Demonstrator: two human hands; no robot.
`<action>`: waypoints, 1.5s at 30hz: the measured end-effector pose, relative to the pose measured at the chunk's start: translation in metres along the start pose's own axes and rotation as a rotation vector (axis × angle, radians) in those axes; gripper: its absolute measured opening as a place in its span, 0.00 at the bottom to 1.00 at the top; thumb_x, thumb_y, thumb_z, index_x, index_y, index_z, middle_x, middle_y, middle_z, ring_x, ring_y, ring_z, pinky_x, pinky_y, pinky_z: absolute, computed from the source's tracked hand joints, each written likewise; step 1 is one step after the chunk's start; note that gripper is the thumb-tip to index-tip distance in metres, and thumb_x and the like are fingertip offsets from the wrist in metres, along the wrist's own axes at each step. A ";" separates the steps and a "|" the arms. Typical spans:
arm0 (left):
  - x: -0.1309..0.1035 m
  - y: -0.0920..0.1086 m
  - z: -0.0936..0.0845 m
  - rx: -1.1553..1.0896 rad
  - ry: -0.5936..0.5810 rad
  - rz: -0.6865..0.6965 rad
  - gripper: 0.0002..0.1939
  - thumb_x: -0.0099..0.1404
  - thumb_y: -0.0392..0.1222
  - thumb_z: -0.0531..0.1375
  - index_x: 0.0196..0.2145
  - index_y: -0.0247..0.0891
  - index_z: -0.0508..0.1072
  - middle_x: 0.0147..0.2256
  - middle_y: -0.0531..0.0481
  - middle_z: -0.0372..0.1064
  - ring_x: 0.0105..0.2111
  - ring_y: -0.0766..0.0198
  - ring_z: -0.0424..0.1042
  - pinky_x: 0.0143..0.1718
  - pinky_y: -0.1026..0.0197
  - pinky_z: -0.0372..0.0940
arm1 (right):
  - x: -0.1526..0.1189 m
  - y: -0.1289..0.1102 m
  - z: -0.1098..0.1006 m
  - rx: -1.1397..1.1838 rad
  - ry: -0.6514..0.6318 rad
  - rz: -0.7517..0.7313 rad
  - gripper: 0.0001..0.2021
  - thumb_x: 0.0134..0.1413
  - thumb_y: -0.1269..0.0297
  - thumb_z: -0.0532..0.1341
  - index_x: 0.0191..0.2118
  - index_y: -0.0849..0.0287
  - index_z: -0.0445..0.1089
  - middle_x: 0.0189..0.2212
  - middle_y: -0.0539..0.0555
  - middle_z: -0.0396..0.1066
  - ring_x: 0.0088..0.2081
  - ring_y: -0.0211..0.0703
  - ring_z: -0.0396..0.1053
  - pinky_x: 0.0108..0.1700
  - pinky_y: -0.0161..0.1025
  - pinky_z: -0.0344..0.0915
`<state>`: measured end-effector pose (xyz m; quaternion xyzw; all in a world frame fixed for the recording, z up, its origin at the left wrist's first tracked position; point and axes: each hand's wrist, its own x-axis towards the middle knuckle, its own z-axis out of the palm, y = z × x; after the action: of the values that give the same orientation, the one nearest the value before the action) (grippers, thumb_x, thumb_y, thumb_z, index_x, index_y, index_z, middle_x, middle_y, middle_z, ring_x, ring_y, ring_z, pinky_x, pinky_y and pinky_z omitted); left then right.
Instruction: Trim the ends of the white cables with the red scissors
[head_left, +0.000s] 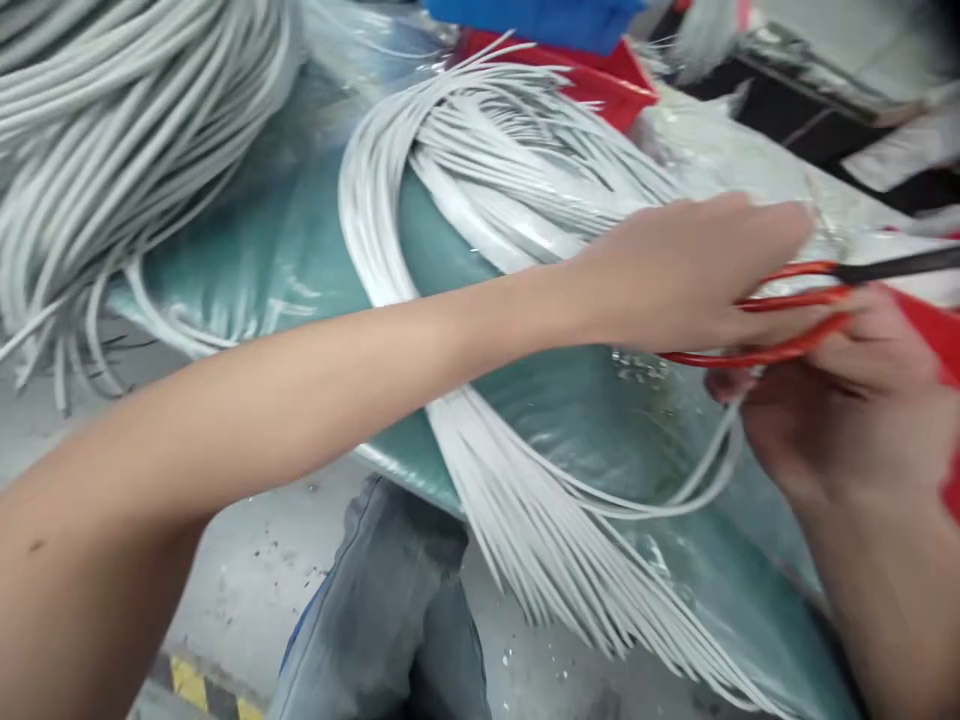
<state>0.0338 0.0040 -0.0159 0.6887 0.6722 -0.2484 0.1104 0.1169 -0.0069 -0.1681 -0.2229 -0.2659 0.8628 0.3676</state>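
Observation:
My left hand (690, 265) reaches across from the left, blurred, its fingers curled at a pair of red-handled scissors (806, 345). The dark end of the scissors points right. Just below, my right hand (855, 400) is closed around the end of a thin pair of white cables (705, 490), which loop down and left. Its fingers also lie against the red handles; which hand bears the scissors' weight is hard to make out. Under my left forearm lies a curved bundle of white cables (375, 200), with loose ends fanning out toward the lower right.
A thick heap of grey-white cables (135, 130) fills the upper left. Green, plastic-covered padding (247, 250) lies beneath the cables. At the back are a blue bin (540, 20) and a red bin (622, 85). Red material (930, 335) shows at the right edge.

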 end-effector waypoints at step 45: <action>-0.016 -0.003 -0.005 -0.091 -0.338 -0.177 0.26 0.68 0.60 0.51 0.22 0.37 0.57 0.18 0.56 0.52 0.20 0.70 0.47 0.23 0.63 0.43 | -0.003 -0.005 -0.011 0.371 -0.210 0.021 0.16 0.54 0.52 0.64 0.29 0.61 0.69 0.16 0.43 0.46 0.17 0.29 0.42 0.19 0.32 0.37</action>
<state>0.0326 -0.0072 -0.0033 0.5698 0.7124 -0.3388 0.2304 0.1275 -0.0034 -0.1725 -0.0630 -0.1369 0.9193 0.3636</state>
